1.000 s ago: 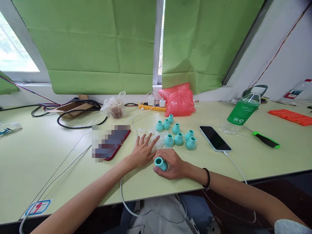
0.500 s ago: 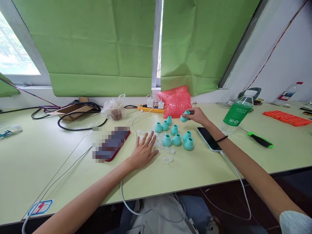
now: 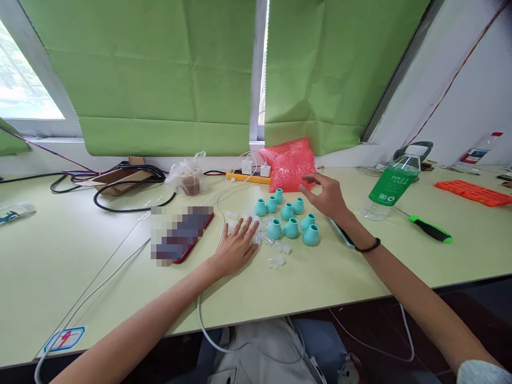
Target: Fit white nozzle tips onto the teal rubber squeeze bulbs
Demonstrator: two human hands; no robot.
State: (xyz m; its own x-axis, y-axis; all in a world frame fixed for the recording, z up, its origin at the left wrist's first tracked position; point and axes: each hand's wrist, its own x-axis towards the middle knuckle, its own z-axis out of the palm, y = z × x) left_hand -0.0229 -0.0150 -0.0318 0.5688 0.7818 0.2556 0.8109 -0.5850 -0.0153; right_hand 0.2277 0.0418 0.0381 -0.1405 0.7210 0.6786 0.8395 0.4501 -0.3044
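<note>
My left hand (image 3: pixel 235 248) lies flat with fingers spread over a scatter of small clear plastic pieces (image 3: pixel 276 261). Just right of it stands a group of several turquoise, vase-shaped rubbery pieces (image 3: pixel 290 228), upright with round openings on top. My right hand (image 3: pixel 326 194) is raised behind and to the right of the group, thumb and fingers apart with nothing between them. Nearest to it is one turquoise piece (image 3: pixel 298 206) at the back right of the group. Under my right wrist, a phone (image 3: pixel 342 234) is mostly hidden.
A red-edged phone (image 3: pixel 194 240) lies to the left. Behind are a pink bubble-wrap bag (image 3: pixel 292 168), an orange power strip (image 3: pixel 256 177) and a bagged brown cup (image 3: pixel 190 184). Rightward stand a green-labelled bottle (image 3: pixel 394 184), a screwdriver (image 3: pixel 432 229) and an orange tray (image 3: pixel 474 193). White cables cross the table.
My right hand has let go of a turquoise piece, which now stands at the back right of the group. That hand has opened and lifted slightly. My left hand stays nearly in place.
</note>
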